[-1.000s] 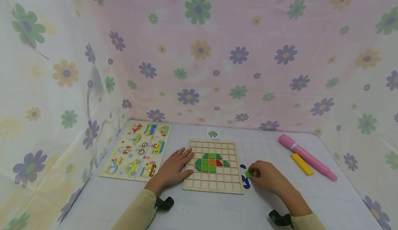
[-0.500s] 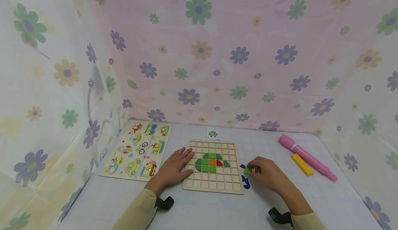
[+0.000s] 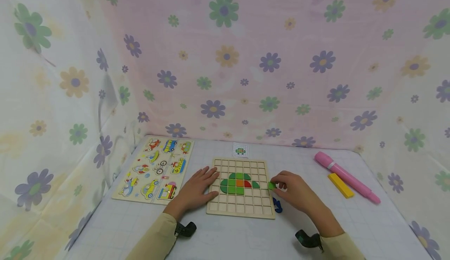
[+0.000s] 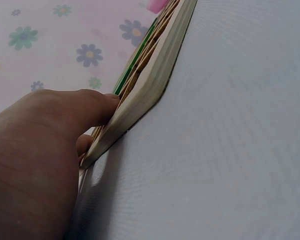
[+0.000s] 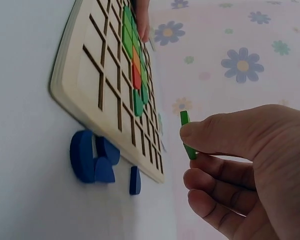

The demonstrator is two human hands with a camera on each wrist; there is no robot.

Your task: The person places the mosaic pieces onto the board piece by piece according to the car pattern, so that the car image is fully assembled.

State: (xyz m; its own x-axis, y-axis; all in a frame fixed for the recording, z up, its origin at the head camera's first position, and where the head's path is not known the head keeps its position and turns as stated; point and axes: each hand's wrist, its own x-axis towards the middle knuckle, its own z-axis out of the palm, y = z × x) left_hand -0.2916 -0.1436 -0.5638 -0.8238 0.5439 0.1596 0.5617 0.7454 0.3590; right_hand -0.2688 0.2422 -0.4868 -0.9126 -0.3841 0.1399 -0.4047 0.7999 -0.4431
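White-covered table (image 3: 239, 238) carries, left to right: picture board (image 3: 152, 175), grid board (image 3: 240, 207) — printed card (image 3: 240, 150) just beyond — blue pieces (image 5: 82, 156), yellow block (image 3: 341, 185), pink marker (image 3: 348, 178).

We see a plain, pale beige left sleeve (image 3: 154, 236) and a matching right sleeve (image 3: 341, 247), each reaching toward a bare wrist. By the cuffs we note a black left wrist device (image 3: 187, 229) and a black right wrist device (image 3: 307, 239), both compact and curved, with smooth, rounded ends.
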